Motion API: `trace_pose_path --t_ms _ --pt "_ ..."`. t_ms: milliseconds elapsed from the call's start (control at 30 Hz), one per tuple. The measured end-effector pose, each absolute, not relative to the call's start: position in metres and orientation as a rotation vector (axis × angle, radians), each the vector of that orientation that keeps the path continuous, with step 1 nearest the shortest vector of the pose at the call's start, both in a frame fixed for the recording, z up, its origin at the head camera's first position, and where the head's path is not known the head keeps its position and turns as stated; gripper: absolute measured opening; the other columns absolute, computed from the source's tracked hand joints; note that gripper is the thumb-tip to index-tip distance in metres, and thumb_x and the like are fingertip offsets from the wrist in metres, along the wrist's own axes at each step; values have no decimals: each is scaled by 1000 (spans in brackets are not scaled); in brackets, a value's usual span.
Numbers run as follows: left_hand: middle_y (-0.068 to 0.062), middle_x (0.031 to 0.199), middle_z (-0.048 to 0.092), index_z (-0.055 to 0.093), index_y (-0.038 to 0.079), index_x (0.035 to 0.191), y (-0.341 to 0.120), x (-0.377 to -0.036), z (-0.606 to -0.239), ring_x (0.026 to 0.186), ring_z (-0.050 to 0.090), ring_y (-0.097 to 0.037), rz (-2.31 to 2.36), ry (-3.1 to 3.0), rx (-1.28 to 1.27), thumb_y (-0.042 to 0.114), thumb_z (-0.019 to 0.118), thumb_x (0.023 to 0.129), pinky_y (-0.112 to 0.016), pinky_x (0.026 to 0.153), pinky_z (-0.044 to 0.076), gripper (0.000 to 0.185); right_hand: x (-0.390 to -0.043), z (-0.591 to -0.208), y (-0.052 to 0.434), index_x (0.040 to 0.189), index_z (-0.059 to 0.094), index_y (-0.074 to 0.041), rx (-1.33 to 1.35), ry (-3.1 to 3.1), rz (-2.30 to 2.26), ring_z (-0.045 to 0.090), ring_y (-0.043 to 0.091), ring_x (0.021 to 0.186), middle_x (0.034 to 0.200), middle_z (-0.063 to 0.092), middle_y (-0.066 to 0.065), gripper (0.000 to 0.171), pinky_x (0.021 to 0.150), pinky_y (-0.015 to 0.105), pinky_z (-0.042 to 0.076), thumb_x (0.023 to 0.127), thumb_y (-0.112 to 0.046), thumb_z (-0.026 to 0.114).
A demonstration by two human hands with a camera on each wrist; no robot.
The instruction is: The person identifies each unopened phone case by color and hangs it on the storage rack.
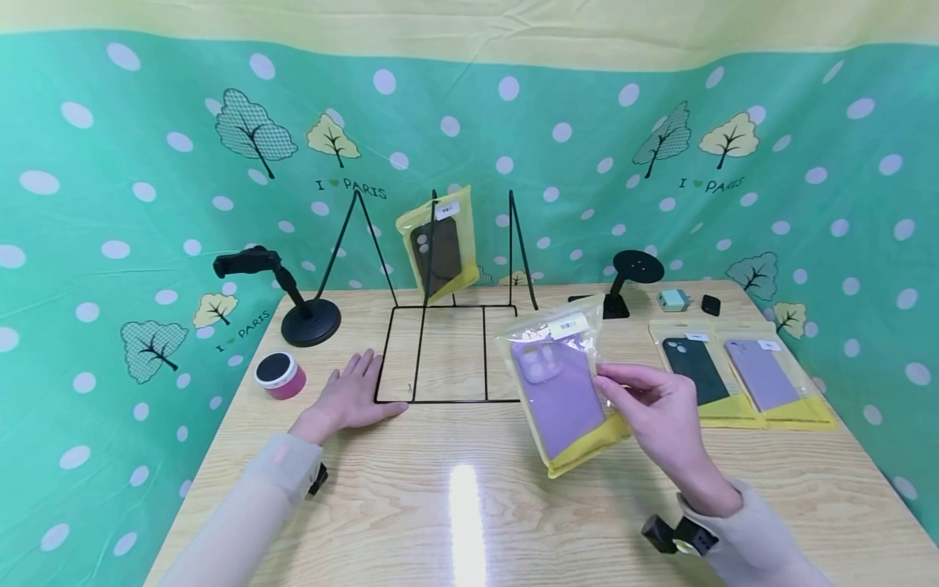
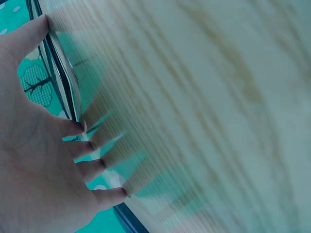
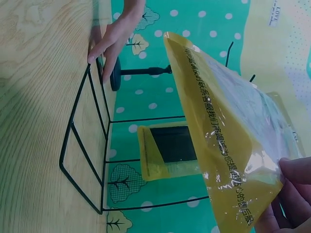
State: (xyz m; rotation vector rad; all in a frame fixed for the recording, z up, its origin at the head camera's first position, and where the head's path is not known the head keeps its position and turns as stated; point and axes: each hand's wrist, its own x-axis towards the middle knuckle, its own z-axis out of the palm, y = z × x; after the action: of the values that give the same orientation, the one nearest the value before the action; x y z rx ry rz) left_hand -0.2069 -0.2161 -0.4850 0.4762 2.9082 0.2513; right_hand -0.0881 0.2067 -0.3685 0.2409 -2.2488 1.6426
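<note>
My right hand pinches the right edge of a clear-and-yellow bag with a lilac phone case inside. The bag hangs tilted in the air over the front right of a black wire rack; its yellow bottom carries printed text in the right wrist view. My left hand lies with fingers spread on the table at the rack's front left corner, its thumb along the front wire. On the rack, a second bag holding a black phone case leans behind an upright wire.
Two more bagged cases, one dark green and one lilac, lie at right. Behind them are a charger, a small black item and a round-topped stand. A phone holder and a pink jar stand at left.
</note>
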Motion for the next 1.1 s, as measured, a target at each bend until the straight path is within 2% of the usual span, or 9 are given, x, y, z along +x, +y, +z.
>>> trace_pose_path --t_ms 567,900,1100 --pt "-24 154 16 22 -4 149 -217 -208 -484 139 15 -43 239 2901 479 76 50 79 -66 103 18 110 -101 -367 192 102 74 -1 206 -2193 1741 68 17 86 98 71 9 19 71 27 54 83 -3 74" --pt "-24 154 15 20 -3 150 -217 -209 -486 139 14 -43 236 2902 474 79 47 78 -66 103 17 112 -108 -343 172 100 71 9 170 -2203 1678 67 12 83 95 70 17 17 69 23 53 84 3 71" --pt "-24 153 17 22 -4 149 -217 -209 -488 139 16 -43 229 2915 480 77 50 78 -66 102 19 111 -129 -357 174 102 73 1 159 -2179 1653 67 14 85 97 71 12 18 70 23 53 85 -5 72"
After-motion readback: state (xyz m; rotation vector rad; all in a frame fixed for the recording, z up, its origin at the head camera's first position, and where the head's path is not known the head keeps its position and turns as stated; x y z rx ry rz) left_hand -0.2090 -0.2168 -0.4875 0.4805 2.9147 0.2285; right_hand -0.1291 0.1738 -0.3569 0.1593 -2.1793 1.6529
